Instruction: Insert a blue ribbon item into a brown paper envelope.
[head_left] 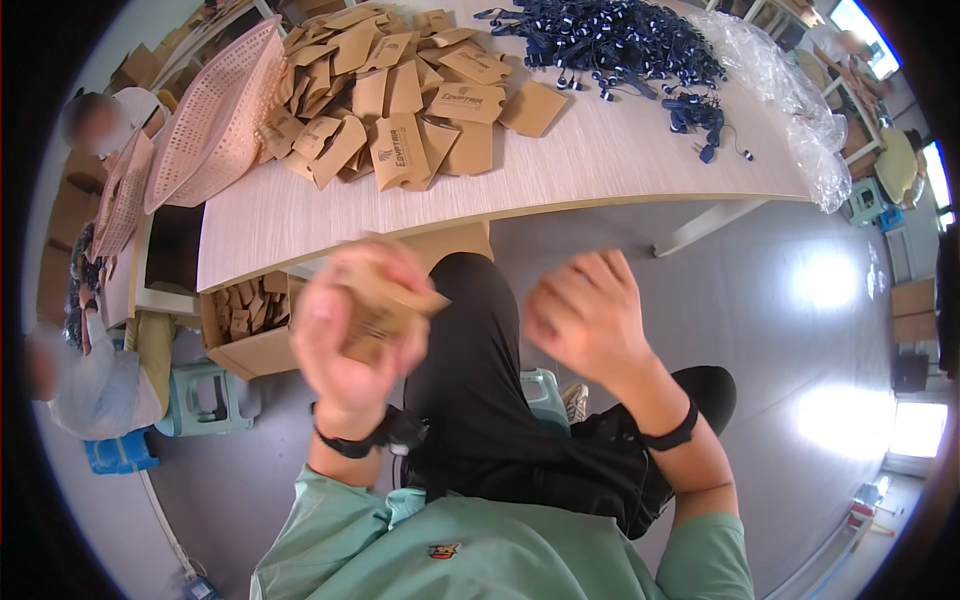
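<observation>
My left hand [352, 330] is wrapped round a small brown cardboard pouch [385, 318], held over my lap just off the table's near edge. Its lower end sits in the palm, and the fingers are a little blurred. To the right, my right hand [588, 312] is raised above my knee, apart from the pouch. Motion smears its curled fingers, so I cannot tell whether anything is in them. On the table [600, 170] lies a large heap of similar brown pouches [400, 95]. Dark blue corded earphones [620, 45] are piled at the far right, with a smaller bunch [697, 118] nearer.
A pink perforated basket [220, 120] stands at the table's left end. Below it is a cardboard box [255, 345] holding more pouches. Clear plastic wrap [790, 110] covers the right edge. People sit at both sides, near a teal stool [205, 400] and a blue stool [122, 453].
</observation>
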